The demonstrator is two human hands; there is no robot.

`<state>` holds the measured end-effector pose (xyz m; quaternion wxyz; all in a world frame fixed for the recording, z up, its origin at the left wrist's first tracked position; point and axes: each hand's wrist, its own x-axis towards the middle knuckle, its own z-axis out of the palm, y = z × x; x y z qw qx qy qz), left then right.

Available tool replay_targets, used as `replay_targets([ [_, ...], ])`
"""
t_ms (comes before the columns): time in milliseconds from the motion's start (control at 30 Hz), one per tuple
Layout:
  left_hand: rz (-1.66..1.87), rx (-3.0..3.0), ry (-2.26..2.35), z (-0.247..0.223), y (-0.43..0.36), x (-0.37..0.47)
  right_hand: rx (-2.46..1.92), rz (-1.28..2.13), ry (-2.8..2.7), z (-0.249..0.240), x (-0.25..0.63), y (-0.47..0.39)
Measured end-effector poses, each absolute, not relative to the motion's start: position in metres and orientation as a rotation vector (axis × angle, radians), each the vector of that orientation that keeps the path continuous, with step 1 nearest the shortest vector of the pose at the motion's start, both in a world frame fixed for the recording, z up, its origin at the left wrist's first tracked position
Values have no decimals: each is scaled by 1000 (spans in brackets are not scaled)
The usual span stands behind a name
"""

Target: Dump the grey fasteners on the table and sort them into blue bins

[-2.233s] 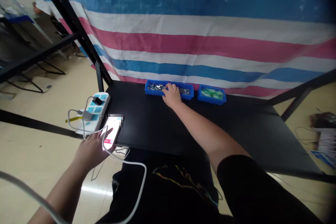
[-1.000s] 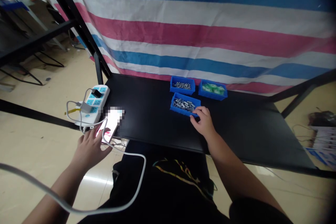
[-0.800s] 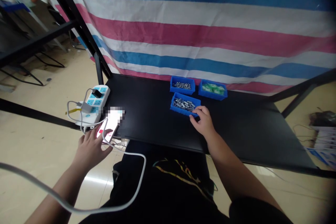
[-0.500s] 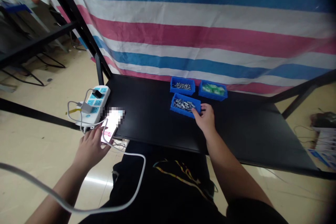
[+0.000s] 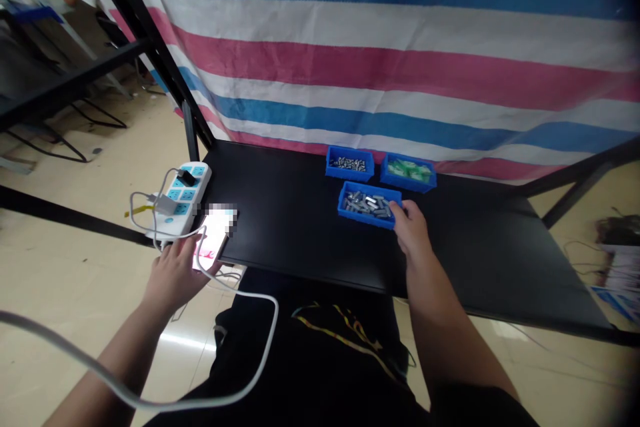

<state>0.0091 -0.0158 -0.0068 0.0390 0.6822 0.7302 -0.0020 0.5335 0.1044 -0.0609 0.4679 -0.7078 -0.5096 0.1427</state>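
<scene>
My right hand (image 5: 412, 228) grips the right end of the front blue bin (image 5: 367, 217), which holds grey metal cylinders. Behind it stand a blue bin of small metal parts (image 5: 349, 174) and a blue bin of green and white pieces (image 5: 409, 183). At the left, my left hand (image 5: 176, 273) is closed on the lower end of a phone (image 5: 216, 230) with a bright screen, at the front edge of the black table (image 5: 290, 213). A white cable crosses the phone.
A white power strip (image 5: 187, 199) with plugs and cables lies at the table's left edge. Black frame posts rise on both sides. A striped cloth (image 5: 350, 67) hangs behind the table. At the upper left, part of a person shows.
My right hand has moved right with the front blue bin, which now sits straighter and farther right. My left hand and the phone have hardly moved.
</scene>
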Motion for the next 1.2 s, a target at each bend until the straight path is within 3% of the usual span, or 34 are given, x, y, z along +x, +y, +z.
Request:
replay_targets([
  [733, -246, 2025, 2218, 7, 5, 3, -1459, -146, -1438, -65, 515, 86],
  [1000, -223, 2046, 2254, -2, -3, -3, -1360, -127, -1528, -84, 508, 93],
  [1200, -254, 2059, 2241, -2, 1, 0, -1399, -156, -1603, -71, 504, 87],
])
